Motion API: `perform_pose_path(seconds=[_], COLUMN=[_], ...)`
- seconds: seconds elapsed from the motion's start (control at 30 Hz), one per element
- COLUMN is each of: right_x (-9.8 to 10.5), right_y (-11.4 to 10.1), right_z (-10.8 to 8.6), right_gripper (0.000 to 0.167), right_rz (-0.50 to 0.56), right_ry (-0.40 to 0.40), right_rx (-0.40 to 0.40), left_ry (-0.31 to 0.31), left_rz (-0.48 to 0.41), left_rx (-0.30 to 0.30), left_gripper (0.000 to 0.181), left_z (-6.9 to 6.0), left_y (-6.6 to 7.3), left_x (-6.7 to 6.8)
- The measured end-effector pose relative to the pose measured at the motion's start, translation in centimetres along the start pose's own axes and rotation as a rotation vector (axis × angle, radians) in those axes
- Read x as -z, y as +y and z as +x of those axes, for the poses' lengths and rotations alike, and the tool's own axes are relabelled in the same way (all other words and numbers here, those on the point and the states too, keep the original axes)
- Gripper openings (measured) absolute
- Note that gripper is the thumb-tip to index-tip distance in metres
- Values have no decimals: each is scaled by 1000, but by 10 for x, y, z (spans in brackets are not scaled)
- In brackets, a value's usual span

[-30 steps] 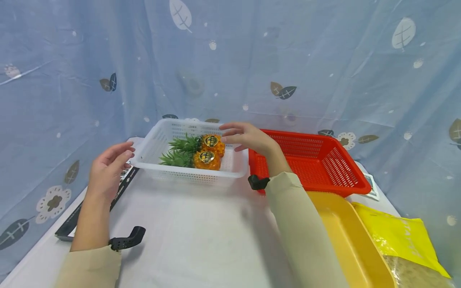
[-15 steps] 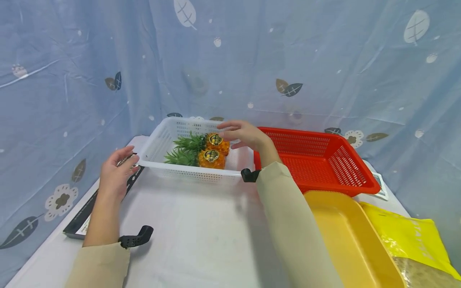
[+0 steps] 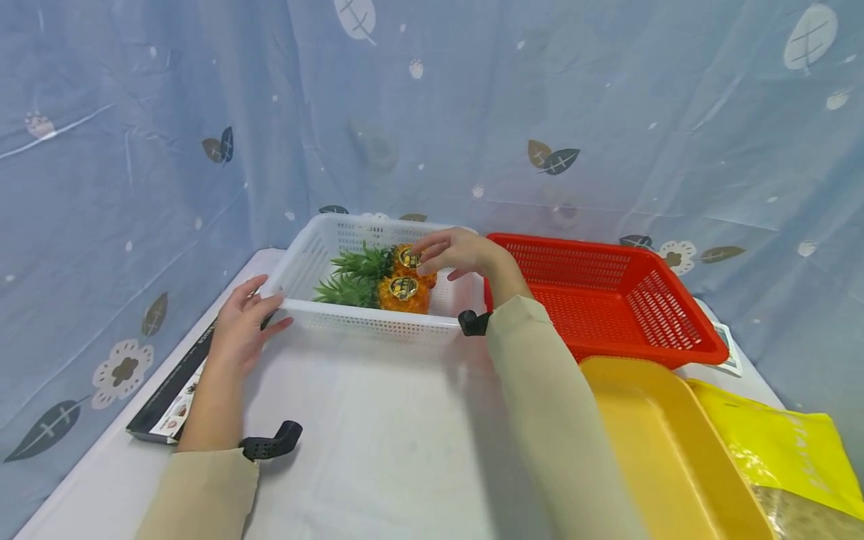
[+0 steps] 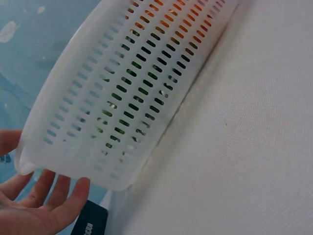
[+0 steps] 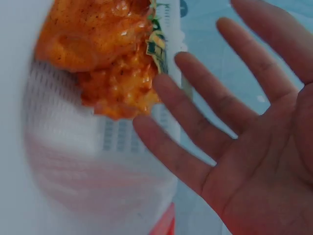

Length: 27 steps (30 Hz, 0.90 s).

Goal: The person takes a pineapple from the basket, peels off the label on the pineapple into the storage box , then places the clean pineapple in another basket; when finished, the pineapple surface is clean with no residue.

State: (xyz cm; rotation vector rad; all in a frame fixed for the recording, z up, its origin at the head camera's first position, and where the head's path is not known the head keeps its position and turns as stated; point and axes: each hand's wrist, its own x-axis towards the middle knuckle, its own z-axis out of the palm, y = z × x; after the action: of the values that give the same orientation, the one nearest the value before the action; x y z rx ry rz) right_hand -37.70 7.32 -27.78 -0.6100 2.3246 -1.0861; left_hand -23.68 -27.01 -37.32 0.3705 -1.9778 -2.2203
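Note:
Two orange pineapples with green leaves (image 3: 403, 295) lie side by side in a white slotted basket (image 3: 378, 319), each with a round dark label. My left hand (image 3: 243, 322) is at the basket's front left corner, its fingers spread under and beside the rim; in the left wrist view the fingers (image 4: 46, 200) lie close to the corner, and contact is hard to tell. Over the basket's right part hovers my right hand (image 3: 462, 253), fingers extended and apart, holding nothing. The right wrist view shows its palm (image 5: 264, 147) beside the orange fruit (image 5: 120, 83).
A red slotted basket (image 3: 601, 349) stands right of the white one. In front of it lie a yellow tray (image 3: 648, 427) and a yellow packet (image 3: 776, 442). A flat black box (image 3: 169, 390) lies at the left edge. Blue patterned cloth hangs behind.
My left hand has moved right and up to the white basket's corner. The right hand stays above the basket, near the pineapples. The whole head view has shifted slightly.

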Motion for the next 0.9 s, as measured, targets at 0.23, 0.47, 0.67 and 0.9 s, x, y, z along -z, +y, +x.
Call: perform_pose_path(seconds=[0.23, 0.47, 0.67, 0.9], right_x=[1, -7, -11, -16], right_y=[-2, -2, -5, -8], right_z=[5, 10, 14, 19], right_gripper=[52, 58, 63, 70], right_rz=[-21, -81, -138, -176], right_ry=[-68, -124, -164, -191], right_rx=[-50, -134, -159, -159], left_ry=[-8, -12, -9, -5], left_rz=[-49, -66, -51, -42], left_rx=[3, -5, -4, 5], left_gripper=[68, 69, 73, 72], left_z=[2, 1, 1, 3], left_y=[-3, -2, -2, -2], left_x=[2, 2, 3, 5])
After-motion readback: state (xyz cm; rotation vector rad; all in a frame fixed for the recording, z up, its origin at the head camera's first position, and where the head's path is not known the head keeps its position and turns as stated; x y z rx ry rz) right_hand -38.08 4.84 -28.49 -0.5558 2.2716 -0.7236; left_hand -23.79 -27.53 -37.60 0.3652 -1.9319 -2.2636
